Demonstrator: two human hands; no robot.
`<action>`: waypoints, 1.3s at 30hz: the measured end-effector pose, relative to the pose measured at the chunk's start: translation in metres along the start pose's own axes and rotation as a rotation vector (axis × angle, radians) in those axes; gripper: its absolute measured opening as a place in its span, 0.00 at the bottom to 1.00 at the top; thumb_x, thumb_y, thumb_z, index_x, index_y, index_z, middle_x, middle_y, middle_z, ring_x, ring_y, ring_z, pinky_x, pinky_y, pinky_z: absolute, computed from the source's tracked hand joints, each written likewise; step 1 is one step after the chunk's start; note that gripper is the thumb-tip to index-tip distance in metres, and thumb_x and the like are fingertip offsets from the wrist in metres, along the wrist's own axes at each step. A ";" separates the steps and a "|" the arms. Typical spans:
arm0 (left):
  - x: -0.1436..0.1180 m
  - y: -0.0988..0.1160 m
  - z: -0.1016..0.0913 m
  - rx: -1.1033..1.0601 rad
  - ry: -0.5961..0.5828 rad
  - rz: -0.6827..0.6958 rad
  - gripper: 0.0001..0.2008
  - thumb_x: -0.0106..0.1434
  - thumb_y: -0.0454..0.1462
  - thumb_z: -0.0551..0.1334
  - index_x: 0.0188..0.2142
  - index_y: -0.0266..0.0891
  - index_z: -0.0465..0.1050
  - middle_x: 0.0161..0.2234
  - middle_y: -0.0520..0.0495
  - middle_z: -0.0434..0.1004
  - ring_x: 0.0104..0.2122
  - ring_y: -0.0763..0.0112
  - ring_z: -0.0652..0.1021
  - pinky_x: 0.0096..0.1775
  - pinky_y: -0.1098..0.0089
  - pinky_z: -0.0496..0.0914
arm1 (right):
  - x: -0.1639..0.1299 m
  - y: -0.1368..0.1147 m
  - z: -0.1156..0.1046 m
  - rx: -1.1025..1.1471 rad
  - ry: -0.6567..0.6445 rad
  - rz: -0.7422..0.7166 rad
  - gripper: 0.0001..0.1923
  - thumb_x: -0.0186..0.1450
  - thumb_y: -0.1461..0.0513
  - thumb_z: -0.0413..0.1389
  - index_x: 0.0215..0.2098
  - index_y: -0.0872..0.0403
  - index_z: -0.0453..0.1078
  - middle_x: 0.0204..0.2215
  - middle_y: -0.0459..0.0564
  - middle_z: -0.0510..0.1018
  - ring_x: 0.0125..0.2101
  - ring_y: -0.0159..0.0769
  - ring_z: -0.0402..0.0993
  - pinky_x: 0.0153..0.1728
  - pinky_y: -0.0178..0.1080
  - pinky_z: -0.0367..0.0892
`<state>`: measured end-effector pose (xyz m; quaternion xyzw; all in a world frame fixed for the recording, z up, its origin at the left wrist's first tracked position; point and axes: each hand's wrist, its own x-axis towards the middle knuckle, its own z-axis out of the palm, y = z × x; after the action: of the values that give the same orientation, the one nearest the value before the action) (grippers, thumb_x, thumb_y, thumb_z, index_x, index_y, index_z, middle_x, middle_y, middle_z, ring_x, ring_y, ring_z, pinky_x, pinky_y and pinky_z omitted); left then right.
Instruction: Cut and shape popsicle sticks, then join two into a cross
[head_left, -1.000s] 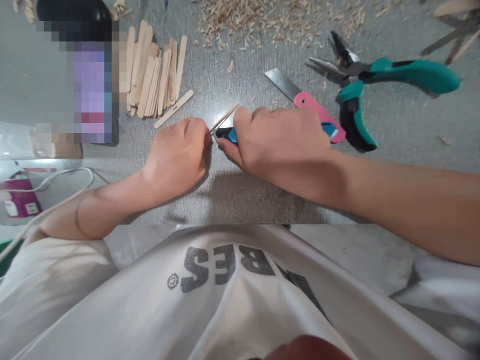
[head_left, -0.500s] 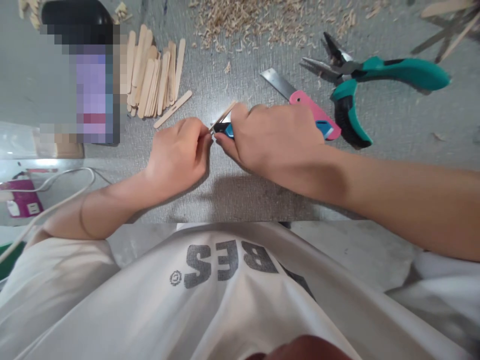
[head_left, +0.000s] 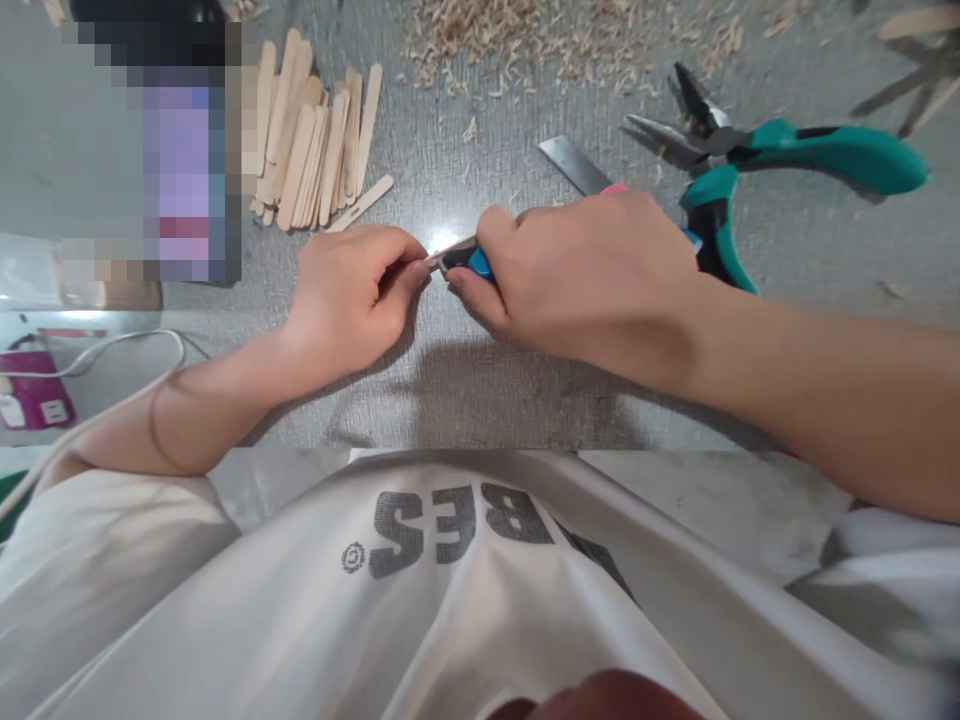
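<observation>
From my end, I see the left hand (head_left: pixel 360 295) closed down to a narrow pinch, thumb against forefinger, on the near end of a thin wooden stick (head_left: pixel 455 251); the right hand (head_left: pixel 585 275) is wrapped round a blue-and-black cutter (head_left: pixel 482 264); the stick sits between the two hands, in front of the shirt (head_left: pixel 300 560), above the grey table (head_left: pixel 420 170); glare and fingers hide the edge, so I cannot tell whether it bites wood.

To do this well, I'd want light, shallow strokes with the blade nearly flat along the grain; pinch firm, left fingertips behind the edge's path; right wrist steady, thumb low; a thin piece like this likely snaps if levered.

Pink-handled knife (head_left: pixel 574 165) lies partly under the right hand, its bare blade exposed, pliers (head_left: pixel 727 145) just beyond; I'd give both room; stick pile (head_left: pixel 304 150) and shavings (head_left: pixel 517 35) lie farther off.
</observation>
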<state>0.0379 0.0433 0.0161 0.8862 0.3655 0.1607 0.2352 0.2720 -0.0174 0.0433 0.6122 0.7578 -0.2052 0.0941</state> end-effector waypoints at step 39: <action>0.001 0.001 0.002 -0.007 -0.016 -0.110 0.11 0.75 0.43 0.64 0.35 0.46 0.80 0.29 0.48 0.83 0.31 0.61 0.80 0.37 0.55 0.70 | -0.002 0.002 -0.005 -0.043 -0.008 0.005 0.38 0.84 0.40 0.36 0.65 0.51 0.79 0.47 0.63 0.92 0.44 0.59 0.86 0.40 0.48 0.64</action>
<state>0.0396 0.0427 0.0148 0.8652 0.4113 0.1419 0.2494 0.2748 -0.0172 0.0483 0.6112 0.7599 -0.1912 0.1109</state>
